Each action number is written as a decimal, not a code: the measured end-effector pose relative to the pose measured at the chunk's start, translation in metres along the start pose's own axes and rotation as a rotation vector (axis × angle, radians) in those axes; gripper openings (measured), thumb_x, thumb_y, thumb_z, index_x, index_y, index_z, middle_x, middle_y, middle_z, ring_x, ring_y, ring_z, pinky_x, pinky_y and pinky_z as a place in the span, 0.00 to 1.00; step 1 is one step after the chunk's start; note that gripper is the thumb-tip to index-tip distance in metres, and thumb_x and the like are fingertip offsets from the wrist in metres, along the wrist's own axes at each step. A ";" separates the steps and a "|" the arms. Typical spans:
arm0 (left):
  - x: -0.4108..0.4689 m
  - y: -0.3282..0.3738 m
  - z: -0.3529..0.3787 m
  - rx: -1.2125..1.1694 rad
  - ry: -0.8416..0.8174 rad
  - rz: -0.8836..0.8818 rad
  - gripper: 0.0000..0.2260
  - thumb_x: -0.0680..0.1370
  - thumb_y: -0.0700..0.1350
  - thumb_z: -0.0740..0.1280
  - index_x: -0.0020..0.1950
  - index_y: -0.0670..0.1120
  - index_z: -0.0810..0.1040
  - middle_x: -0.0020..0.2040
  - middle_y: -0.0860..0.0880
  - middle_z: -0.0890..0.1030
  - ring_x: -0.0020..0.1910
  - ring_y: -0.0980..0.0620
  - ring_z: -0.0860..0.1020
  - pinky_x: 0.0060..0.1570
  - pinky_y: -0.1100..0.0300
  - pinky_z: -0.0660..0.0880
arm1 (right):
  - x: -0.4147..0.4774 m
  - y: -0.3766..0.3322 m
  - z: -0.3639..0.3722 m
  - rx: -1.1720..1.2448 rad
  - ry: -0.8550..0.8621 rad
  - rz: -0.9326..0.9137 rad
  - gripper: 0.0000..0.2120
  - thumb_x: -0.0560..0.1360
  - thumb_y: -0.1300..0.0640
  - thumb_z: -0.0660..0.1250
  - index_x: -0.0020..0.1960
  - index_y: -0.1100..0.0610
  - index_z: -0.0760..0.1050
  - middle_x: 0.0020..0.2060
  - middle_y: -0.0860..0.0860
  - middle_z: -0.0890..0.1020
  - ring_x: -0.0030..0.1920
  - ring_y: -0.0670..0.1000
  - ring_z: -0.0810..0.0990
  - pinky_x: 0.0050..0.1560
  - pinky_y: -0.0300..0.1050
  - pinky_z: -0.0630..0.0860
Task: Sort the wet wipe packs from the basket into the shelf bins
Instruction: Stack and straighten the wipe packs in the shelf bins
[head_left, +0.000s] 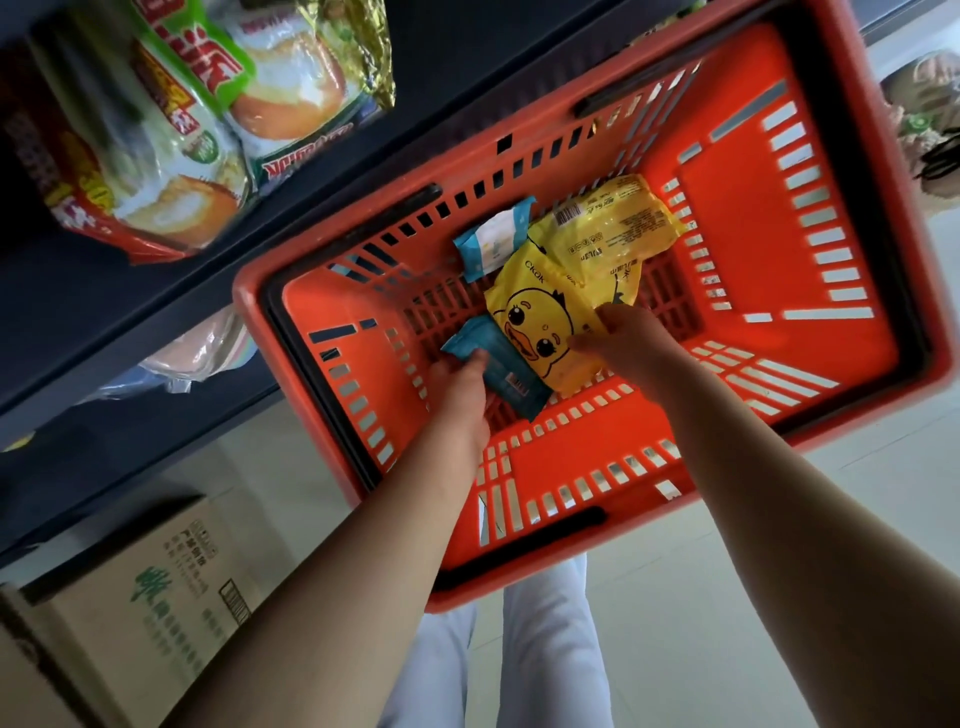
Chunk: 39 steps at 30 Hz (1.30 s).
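An orange plastic basket (779, 249) stands on the floor in front of me. Inside lie a yellow wipe pack with a duck face (535, 317), a second yellow pack (608, 228) turned print-side up behind it, a light blue and white pack (493, 239) and a dark teal pack (506, 371). My left hand (462, 395) grips the teal pack at its near edge. My right hand (628, 338) pinches the right edge of the duck pack. Both packs lie low in the basket.
A dark shelf (322, 208) runs along the left, holding bagged snack packs (171, 130) above and wrapped goods (197, 353) below. A cardboard box (150, 597) sits on the pale tiled floor at lower left. My white trousers (550, 649) show under the basket.
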<state>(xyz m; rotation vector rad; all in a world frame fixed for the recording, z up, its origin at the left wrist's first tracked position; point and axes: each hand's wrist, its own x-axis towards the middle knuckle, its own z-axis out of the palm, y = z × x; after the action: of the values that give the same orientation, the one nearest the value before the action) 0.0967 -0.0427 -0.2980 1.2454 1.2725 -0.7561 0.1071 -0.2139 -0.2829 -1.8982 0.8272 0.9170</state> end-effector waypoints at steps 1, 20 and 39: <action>-0.002 0.003 -0.002 -0.008 0.027 0.041 0.15 0.80 0.45 0.65 0.67 0.44 0.71 0.63 0.43 0.78 0.59 0.44 0.78 0.56 0.50 0.77 | -0.007 -0.002 -0.004 0.057 0.030 -0.017 0.14 0.76 0.55 0.69 0.60 0.58 0.76 0.53 0.55 0.80 0.51 0.55 0.78 0.50 0.49 0.76; -0.444 0.093 -0.114 -0.147 -0.124 0.722 0.16 0.69 0.73 0.64 0.49 0.66 0.79 0.57 0.53 0.81 0.59 0.47 0.79 0.63 0.38 0.72 | -0.425 -0.158 -0.132 0.830 0.137 -0.513 0.21 0.77 0.42 0.62 0.58 0.58 0.77 0.51 0.60 0.84 0.47 0.55 0.85 0.48 0.53 0.81; -0.545 0.173 -0.372 -0.323 -0.199 1.202 0.06 0.80 0.51 0.64 0.51 0.54 0.80 0.48 0.49 0.85 0.46 0.47 0.84 0.44 0.48 0.80 | -0.577 -0.334 0.030 0.764 -0.025 -0.778 0.23 0.82 0.43 0.52 0.54 0.57 0.79 0.47 0.57 0.86 0.50 0.58 0.84 0.60 0.63 0.76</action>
<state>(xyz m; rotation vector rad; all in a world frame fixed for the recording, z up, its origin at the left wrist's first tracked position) 0.0447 0.2371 0.3220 1.3387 0.2937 0.1983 0.0749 0.0634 0.3230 -1.3244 0.2813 0.0982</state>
